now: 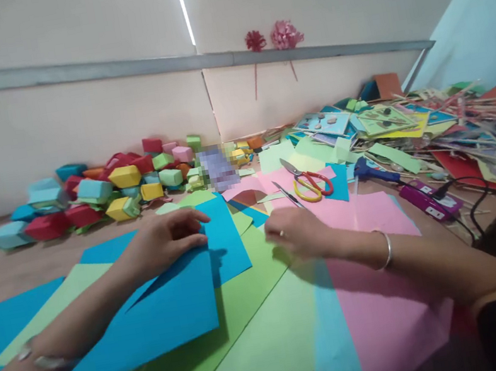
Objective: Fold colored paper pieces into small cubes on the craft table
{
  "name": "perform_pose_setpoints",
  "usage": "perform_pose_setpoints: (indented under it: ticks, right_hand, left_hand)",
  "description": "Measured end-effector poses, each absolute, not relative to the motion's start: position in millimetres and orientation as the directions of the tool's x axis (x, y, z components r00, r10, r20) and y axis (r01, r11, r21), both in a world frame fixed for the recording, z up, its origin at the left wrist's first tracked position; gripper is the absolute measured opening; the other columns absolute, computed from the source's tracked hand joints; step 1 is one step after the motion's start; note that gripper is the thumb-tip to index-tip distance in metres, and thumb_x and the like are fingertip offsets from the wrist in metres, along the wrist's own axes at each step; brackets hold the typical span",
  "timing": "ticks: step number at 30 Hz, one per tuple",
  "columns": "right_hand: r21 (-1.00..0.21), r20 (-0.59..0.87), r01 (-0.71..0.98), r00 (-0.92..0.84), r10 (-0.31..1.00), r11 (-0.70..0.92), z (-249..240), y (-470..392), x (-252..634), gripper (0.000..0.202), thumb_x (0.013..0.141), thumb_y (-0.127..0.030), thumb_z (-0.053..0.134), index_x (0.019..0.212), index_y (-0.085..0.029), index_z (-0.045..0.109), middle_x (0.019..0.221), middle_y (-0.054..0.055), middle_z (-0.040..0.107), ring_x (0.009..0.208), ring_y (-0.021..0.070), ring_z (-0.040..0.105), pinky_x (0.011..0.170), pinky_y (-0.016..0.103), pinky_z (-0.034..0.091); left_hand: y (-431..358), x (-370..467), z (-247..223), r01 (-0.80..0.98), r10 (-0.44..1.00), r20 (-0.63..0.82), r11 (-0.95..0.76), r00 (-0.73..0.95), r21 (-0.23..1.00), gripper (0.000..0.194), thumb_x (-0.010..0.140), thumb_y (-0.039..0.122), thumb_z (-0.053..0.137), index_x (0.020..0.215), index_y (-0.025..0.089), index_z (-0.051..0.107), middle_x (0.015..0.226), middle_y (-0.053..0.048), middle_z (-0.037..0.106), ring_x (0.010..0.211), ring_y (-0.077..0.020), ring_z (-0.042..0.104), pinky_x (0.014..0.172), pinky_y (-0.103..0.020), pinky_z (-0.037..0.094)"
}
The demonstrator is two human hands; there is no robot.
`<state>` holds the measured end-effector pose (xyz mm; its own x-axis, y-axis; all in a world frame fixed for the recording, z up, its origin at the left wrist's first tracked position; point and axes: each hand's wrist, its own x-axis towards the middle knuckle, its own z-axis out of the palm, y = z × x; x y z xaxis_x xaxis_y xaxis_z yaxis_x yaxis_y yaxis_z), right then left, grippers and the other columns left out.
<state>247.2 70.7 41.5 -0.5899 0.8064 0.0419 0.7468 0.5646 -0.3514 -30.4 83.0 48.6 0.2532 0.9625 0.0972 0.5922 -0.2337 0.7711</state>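
My left hand (pixel 166 241) rests on a blue paper sheet (pixel 173 307), fingers loosely curved and thumb apart from them. The sheet's near edge stands raised over green paper (pixel 235 306). My right hand (pixel 297 234) is closed above the green and pink sheets, its fingers curled and slightly blurred; what is in them, if anything, is hidden. Just behind it a slim pen-like object (pixel 286 193) shows partly, and I cannot tell whether the hand touches it. Scissors (pixel 307 181) with red and yellow handles lie beyond on pink paper (pixel 384 302).
Folded paper boxes (pixel 124 178) in several colours are heaped at the back left. At right are a blue glue gun (pixel 375 171), a purple power strip (pixel 430 199) with black cables, and a pile of decorated cards (pixel 385 120). Pale boards (pixel 73 120) stand behind.
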Motion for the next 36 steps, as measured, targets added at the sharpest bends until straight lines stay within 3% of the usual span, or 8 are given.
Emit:
perform_pose_setpoints:
  ticks: [6, 8, 12, 16, 20, 23, 27, 36]
  right_hand:
    - [-0.019, 0.038, 0.966, -0.257, 0.966, 0.258, 34.8, 113.9, 284.7, 0.018, 0.096, -0.028, 0.057, 0.102, -0.013, 0.066, 0.109, 0.014, 0.067, 0.099, 0.025, 0.063, 0.069, 0.03, 0.04]
    - [0.029, 0.023, 0.969, -0.248, 0.969, 0.247, 26.5, 117.5, 286.8, 0.019, 0.094, -0.024, 0.057, 0.107, -0.013, 0.064, 0.112, 0.015, 0.066, 0.1, 0.0267, 0.064, 0.067, 0.03, 0.04]
    - [0.036, 0.008, 0.964, -0.262, 0.965, 0.262, 20.9, 120.2, 292.2, 0.016, 0.091, -0.015, 0.056, 0.104, -0.013, 0.064, 0.107, 0.015, 0.068, 0.092, 0.0262, 0.066, 0.063, 0.031, 0.039]
    - [0.011, 0.09, 0.945, -0.325, 0.941, 0.325, 30.4, 125.8, 306.7, 0.014, 0.086, -0.01, 0.055, 0.094, -0.014, 0.066, 0.097, 0.015, 0.068, 0.087, 0.0251, 0.064, 0.063, 0.031, 0.038]
    - [-0.233, 0.309, 0.833, -0.426, 0.85, 0.502, 39.2, 122.4, 309.0, 0.014, 0.085, -0.011, 0.056, 0.092, -0.017, 0.067, 0.09, 0.01, 0.067, 0.079, 0.0214, 0.061, 0.065, 0.031, 0.041]
    - [-0.371, 0.363, 0.664, -0.54, 0.759, 0.649, 39.2, 110.7, 298.5, 0.018, 0.081, -0.007, 0.055, 0.091, -0.018, 0.066, 0.088, 0.007, 0.068, 0.079, 0.0197, 0.061, 0.07, 0.031, 0.044]
    - [-0.349, 0.36, 0.578, -0.644, 0.675, 0.738, 31.7, 96.4, 286.1, 0.021, 0.082, -0.003, 0.052, 0.088, -0.016, 0.067, 0.085, 0.007, 0.07, 0.081, 0.0206, 0.061, 0.072, 0.032, 0.044]
    - [-0.175, 0.355, 0.498, -0.773, 0.526, 0.849, 8.9, 86.9, 279.6, 0.034, 0.088, -0.009, 0.054, 0.114, -0.021, 0.073, 0.084, 0.007, 0.062, 0.072, 0.0164, 0.055, 0.06, 0.026, 0.039]
  left_hand:
    - [81.3, -26.0, 12.1, 0.835, 0.873, 0.328, -0.46, 0.362, 0.302, 0.045, 0.079, 0.057, 0.062, 0.105, 0.02, 0.07, 0.116, -0.016, 0.069, 0.107, -0.0349, 0.064, 0.09, -0.048, 0.054]
    - [72.9, -26.8, 12.0, 0.862, 0.873, 0.255, -0.467, 0.415, 0.196, 0.036, 0.086, 0.05, 0.057, 0.099, 0.019, 0.071, 0.112, -0.015, 0.068, 0.103, -0.0326, 0.065, 0.084, -0.044, 0.054]
    - [50.0, -29.5, 21.1, 0.861, 0.881, 0.009, -0.465, 0.473, 0.206, 0.034, 0.095, 0.036, 0.044, 0.09, 0.021, 0.074, 0.098, -0.011, 0.072, 0.086, -0.0266, 0.068, 0.074, -0.038, 0.054]
    - [25.5, -30.6, 21.0, 0.853, 0.857, -0.083, -0.489, 0.509, 0.183, 0.043, 0.094, 0.039, 0.053, 0.13, 0.021, 0.066, 0.143, -0.015, 0.061, 0.127, -0.0352, 0.058, 0.103, -0.047, 0.048]
    - [19.2, -31.4, 19.9, 0.79, 0.77, -0.179, -0.583, 0.612, 0.189, 0.052, 0.101, 0.041, 0.042, 0.151, 0.029, 0.043, 0.162, -0.005, 0.034, 0.152, -0.0315, 0.024, 0.122, -0.054, 0.024]
    - [30.1, -33.3, 17.8, 0.757, 0.754, -0.143, -0.59, 0.641, 0.281, 0.047, 0.103, 0.045, 0.035, 0.144, 0.03, 0.052, 0.161, -0.003, 0.037, 0.153, -0.0301, 0.02, 0.122, -0.053, 0.025]
    - [43.5, -34.9, 4.0, 0.716, 0.78, -0.003, -0.573, 0.626, 0.399, 0.04, 0.103, 0.035, 0.036, 0.128, 0.026, 0.066, 0.152, -0.006, 0.052, 0.15, -0.0268, 0.031, 0.121, -0.052, 0.029]
    - [34.8, -33.7, -6.4, 0.812, 0.823, 0.13, -0.568, 0.554, 0.136, 0.042, 0.101, 0.048, 0.039, 0.129, 0.032, 0.066, 0.156, -0.002, 0.047, 0.152, -0.0308, 0.026, 0.124, -0.058, 0.013]
